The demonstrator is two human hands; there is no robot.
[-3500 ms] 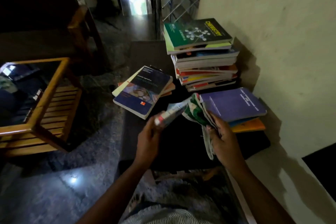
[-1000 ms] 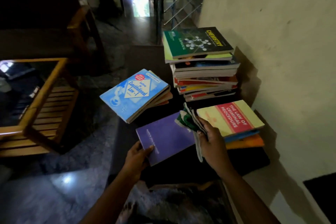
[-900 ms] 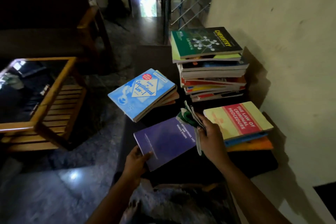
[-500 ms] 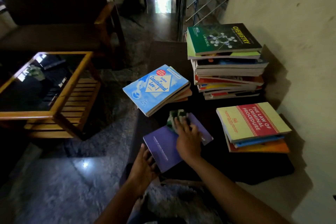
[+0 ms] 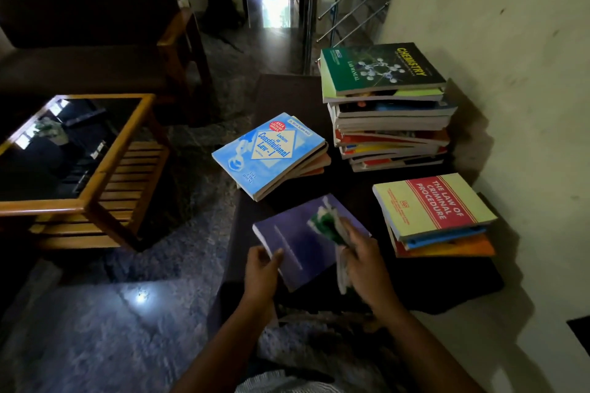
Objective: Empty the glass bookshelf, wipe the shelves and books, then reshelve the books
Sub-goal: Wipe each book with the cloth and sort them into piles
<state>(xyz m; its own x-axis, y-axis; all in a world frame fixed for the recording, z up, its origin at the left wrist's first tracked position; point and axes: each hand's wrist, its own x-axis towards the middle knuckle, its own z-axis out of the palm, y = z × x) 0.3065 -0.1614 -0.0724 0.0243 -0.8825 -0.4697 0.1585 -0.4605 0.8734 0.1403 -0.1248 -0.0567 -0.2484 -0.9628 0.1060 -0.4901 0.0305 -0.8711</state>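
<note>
— Where is the thin purple paperback book (image 5: 300, 242)?
— At the dark surface's (image 5: 431, 284) near edge. The left hand (image 5: 260, 271) pinches its near corner; the right hand (image 5: 364, 262) grips a green-and-white cloth (image 5: 325, 225) against its cover.
— How will it handle?
— Probably light and floppy, cover slick; take it along the spine, not a corner.

The book (image 5: 297, 246) is near the front edge of the desk (image 5: 447, 287), with the cloth (image 5: 325, 225) on its 2 o'clock corner. From the book, the Constitutional Law pile (image 5: 271, 153) sits at 11 o'clock. The Chemistry stack (image 5: 386, 105) sits at 1 o'clock beside the wall (image 5: 510, 73), and the Criminal Procedure pile (image 5: 431, 210) at 3 o'clock.
</note>
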